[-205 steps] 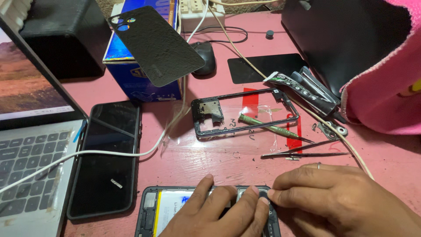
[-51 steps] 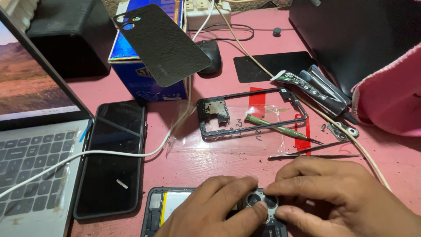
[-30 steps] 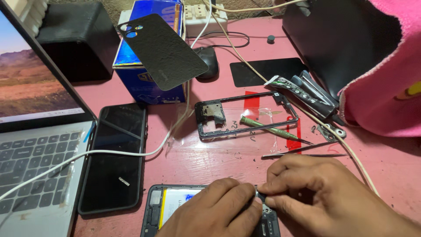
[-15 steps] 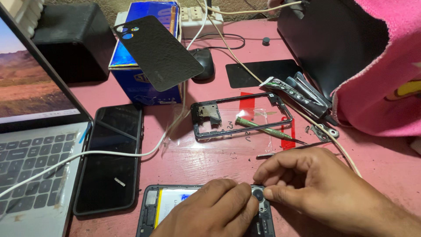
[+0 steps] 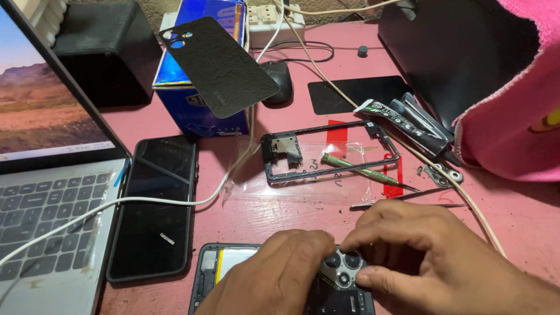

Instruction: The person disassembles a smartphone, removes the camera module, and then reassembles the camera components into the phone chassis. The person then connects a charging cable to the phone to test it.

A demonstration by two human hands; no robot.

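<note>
An opened phone (image 5: 217, 269) lies at the bottom edge of the pink table, its pale battery showing at the left. My left hand (image 5: 274, 280) rests across its middle. My right hand (image 5: 443, 262) pinches a grey camera module with three lenses (image 5: 343, 268) at the phone's right end. The left fingers touch that module from the other side. A black phone frame (image 5: 326, 149) lies farther back on clear plastic film. A green screwdriver (image 5: 359, 169) lies across it.
A laptop (image 5: 46, 192) stands at the left with a white cable (image 5: 146, 201) trailing over it. Beside it lies a black phone (image 5: 154, 204). A black back cover (image 5: 219, 61) leans on a blue box (image 5: 201, 102). Tweezers (image 5: 408, 198), glue tubes (image 5: 408, 119) and pink cloth (image 5: 513, 111) are at the right.
My right hand's fingers have drawn back, so the camera module's lenses now show between both hands. The view has shifted slightly; the other things have not moved.
</note>
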